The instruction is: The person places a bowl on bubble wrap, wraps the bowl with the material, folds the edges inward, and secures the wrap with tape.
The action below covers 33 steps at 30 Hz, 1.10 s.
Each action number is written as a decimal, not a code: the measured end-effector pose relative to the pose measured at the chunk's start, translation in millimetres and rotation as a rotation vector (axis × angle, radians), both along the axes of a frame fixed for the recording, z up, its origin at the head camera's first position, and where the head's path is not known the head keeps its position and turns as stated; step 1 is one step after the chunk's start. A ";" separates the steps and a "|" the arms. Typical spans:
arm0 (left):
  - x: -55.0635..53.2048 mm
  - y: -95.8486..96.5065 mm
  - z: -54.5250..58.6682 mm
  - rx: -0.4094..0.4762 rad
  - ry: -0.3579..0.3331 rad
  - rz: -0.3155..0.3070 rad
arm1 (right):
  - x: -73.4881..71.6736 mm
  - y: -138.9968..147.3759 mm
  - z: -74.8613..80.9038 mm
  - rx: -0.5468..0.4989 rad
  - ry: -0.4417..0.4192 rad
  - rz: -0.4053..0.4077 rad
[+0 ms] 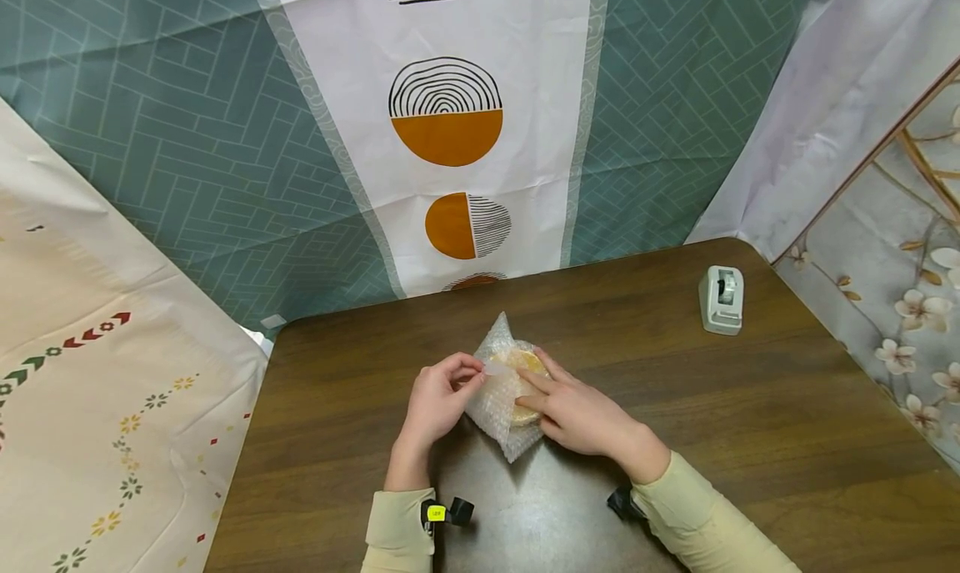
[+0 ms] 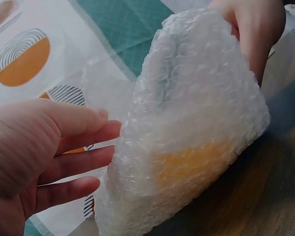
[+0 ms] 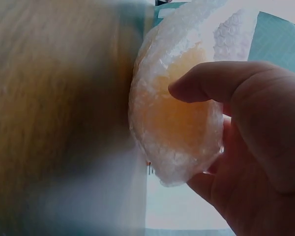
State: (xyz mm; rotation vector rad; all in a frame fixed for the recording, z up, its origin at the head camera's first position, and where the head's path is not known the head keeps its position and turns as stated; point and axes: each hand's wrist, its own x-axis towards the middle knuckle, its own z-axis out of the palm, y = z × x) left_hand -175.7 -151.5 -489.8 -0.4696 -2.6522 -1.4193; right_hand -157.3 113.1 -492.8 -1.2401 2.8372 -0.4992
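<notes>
bubble-wrap packet [image 1: 497, 399] sits tilted between the two hands, over the middle of the brown wooden table [image 1: 337, 431]; whether its underside touches the wood, i cannot tell. a yellow round item [image 3: 174, 120] shows through the wrap. the left hand [image 1: 441, 394], at the packet's left edge, brings thumb and index finger together on a clear tape strip [image 1: 497, 368], its other fingers loosely bent and spread apart beside the wrap. the right hand [image 1: 588, 413] reaches in from the lower right and holds the packet, thumb across one face and fingers on the other. both forearms, in pale sleeves [image 1: 712, 515], angle inward. a white tape dispenser [image 1: 722, 300] stands near the table's far right corner.
</notes>
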 end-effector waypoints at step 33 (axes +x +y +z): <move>4.7 22.0 -6.4 -0.300 0.104 -0.053 | -5.9 9.1 5.1 -0.208 -0.224 -0.065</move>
